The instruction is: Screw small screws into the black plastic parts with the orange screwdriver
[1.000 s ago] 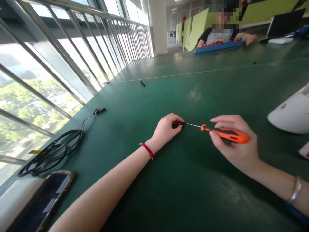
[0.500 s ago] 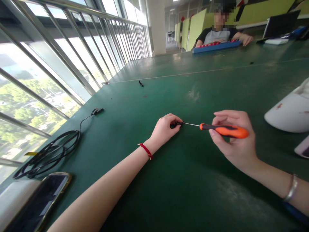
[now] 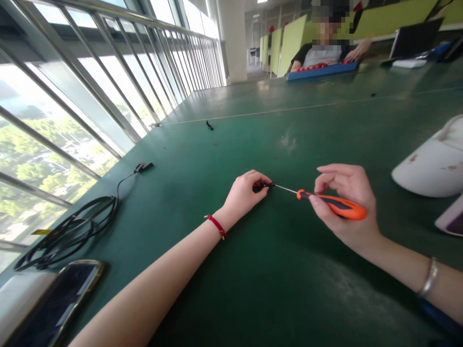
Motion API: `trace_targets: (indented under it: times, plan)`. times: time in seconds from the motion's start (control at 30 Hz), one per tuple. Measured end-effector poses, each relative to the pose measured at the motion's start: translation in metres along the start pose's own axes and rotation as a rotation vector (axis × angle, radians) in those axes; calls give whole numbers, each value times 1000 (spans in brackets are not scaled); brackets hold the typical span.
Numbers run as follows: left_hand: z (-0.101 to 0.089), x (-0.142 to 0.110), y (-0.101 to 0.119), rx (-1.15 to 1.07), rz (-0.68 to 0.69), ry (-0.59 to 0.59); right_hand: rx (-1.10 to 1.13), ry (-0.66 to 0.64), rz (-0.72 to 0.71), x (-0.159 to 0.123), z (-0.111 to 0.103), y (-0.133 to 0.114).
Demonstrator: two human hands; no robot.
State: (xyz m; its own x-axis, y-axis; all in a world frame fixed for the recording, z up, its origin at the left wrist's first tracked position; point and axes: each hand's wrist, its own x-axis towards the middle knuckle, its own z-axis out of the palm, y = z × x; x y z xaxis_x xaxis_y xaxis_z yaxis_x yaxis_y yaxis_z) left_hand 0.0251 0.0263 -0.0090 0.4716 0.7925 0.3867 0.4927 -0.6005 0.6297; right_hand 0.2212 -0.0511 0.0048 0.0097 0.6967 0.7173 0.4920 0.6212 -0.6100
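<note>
My left hand (image 3: 246, 192) rests on the green table and pinches a small black piece (image 3: 261, 186), whose exact kind I cannot make out because the fingers cover part of it. An orange and black screwdriver (image 3: 336, 205) lies in my right hand (image 3: 352, 202), its handle against the thumb and palm while the index finger stretches out above it. The thin metal shaft points left, and its tip meets the end of the black piece between my left thumb and fingertips.
On the left lie a coiled black cable (image 3: 77, 226) and a phone (image 3: 54, 303), beside a metal railing (image 3: 108, 58). A white container (image 3: 430, 164) stands at right. A small black part (image 3: 210, 126) lies farther off. Across the table sits a person behind a blue tray (image 3: 321, 72).
The screwdriver's handle end has tilted lower, and my right fingers have loosened a little around it. My left hand keeps its hold. Across the table, the person's hand has lifted.
</note>
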Motion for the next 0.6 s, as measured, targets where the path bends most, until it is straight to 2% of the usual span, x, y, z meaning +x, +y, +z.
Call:
trace_targets:
  times: [0.1, 0.17, 0.33, 0.43, 0.6]
  plan:
    - [0, 0, 1, -5, -9, 4, -124, -69, 3, 1, -1, -4]
    - [-1, 0, 1, -5, -9, 4, -154, -54, -13, 1, -1, -6]
    - [-1, 0, 1, 2, 2, 2, -1, 43, -29, -1, 0, -2]
    - [-1, 0, 1, -3, 4, -5, 48, -6, 3, 0, -1, 0]
    - [-1, 0, 1, -10, -5, -5, -123, -66, 34, 1, -3, -8]
